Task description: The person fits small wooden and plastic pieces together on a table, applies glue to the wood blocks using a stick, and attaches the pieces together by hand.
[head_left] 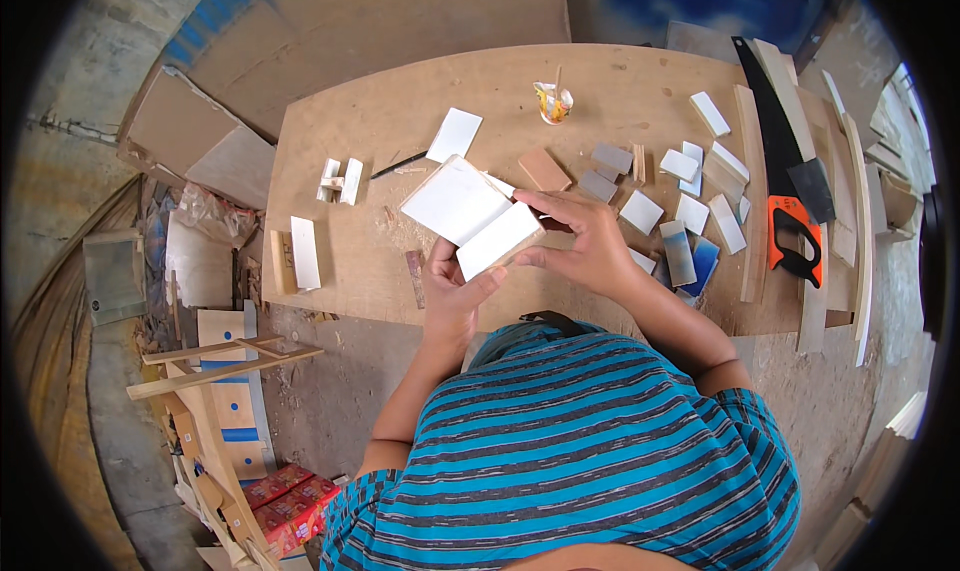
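Observation:
Above the near part of the workbench, both hands hold a white-faced wooden piece by its near end and right edge. A larger square white board meets its far left edge; whether the two are joined I cannot tell. My left hand is closed on the near left corner, thumb on the white face. My right hand grips the right edge between thumb and fingers. Beyond them lie a white rectangular piece and a dark pencil-like stick. A white scrap behind the held boards is partly hidden.
On the wooden workbench stands a small cup with a stick in it. Several small blocks lie to the right, beside a handsaw with an orange and black handle. White pieces stand at the left; sawdust is scattered mid-bench.

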Demonstrator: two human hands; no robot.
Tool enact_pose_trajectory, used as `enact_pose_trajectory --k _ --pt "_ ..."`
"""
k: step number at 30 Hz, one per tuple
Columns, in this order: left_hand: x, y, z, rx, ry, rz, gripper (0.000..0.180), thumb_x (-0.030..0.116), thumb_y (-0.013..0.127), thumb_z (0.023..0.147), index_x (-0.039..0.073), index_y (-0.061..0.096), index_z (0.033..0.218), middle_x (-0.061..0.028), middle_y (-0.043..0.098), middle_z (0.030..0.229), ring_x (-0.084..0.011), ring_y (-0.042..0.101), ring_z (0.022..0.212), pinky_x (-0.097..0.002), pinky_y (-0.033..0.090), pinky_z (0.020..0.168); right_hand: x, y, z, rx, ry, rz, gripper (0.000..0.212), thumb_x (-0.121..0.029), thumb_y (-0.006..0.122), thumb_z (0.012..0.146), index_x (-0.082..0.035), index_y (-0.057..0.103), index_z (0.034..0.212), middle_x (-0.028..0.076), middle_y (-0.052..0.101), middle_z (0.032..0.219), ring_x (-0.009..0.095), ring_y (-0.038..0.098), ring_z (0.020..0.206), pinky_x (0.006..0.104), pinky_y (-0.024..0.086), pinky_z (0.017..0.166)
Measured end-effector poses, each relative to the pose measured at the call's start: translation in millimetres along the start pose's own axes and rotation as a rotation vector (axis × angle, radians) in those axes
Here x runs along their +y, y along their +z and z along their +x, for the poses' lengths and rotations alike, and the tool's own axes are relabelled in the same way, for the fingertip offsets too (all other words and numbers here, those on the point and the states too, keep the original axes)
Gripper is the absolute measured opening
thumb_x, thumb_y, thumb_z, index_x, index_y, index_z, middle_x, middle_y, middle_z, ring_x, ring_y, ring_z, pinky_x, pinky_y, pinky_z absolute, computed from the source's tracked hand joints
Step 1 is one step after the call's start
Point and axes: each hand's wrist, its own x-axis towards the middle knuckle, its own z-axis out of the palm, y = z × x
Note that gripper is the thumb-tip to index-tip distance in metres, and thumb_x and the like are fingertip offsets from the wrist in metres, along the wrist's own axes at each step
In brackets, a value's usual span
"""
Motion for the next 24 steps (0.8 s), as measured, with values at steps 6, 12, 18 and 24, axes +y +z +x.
enact_pose_trajectory --k 6,12,18,24 --pt "-9.1 -6.2 7.7 -0.036 -0.079 -0.097 0.061 0.012 0.074 0.075 -0.003 0.047 0.128 -0.0127 0.059 0.122 -0.0203 0.058 0.112 -0.0325 0.044 0.098 15.8 3.8 6.0 -0.038 0.143 0.003 0.065 -0.010 0.084 0.067 -0.004 0.058 0.126 0.010 0.066 0.104 0.014 0.061 0.094 0.0285 0.052 0.085" --pt "-18.6 -17.1 16.3 -0.036 -0.286 -0.374 0.059 0.027 0.067 0.083 -0.003 0.045 0.130 -0.0178 0.057 0.125 -0.0301 0.057 0.115 -0.0398 0.044 0.102 28.9 3.1 11.5 -0.018 0.139 0.159 0.051 -0.003 0.075 0.076 -0.002 0.059 0.124 0.010 0.067 0.103 0.012 0.061 0.090 0.0290 0.052 0.085" --pt "-25.5 -19.8 16.7 -0.040 -0.396 -0.504 0.062 0.029 0.067 0.084 -0.003 0.043 0.131 -0.0193 0.056 0.127 -0.0349 0.054 0.119 -0.0433 0.040 0.108 33.4 6.3 11.6 0.059 0.075 0.058 0.038 0.001 0.068 0.080 -0.001 0.064 0.118 0.015 0.069 0.102 0.016 0.066 0.088 0.0284 0.052 0.081" --pt "-24.7 -17.3 17.2 -0.055 -0.352 -0.486 0.062 0.025 0.068 0.083 -0.003 0.042 0.132 -0.0197 0.055 0.128 -0.0337 0.054 0.119 -0.0427 0.040 0.107 37.4 9.2 13.3 0.151 -0.054 -0.008 0.035 -0.001 0.071 0.077 -0.004 0.068 0.112 0.018 0.069 0.098 0.023 0.070 0.086 0.0300 0.054 0.073"
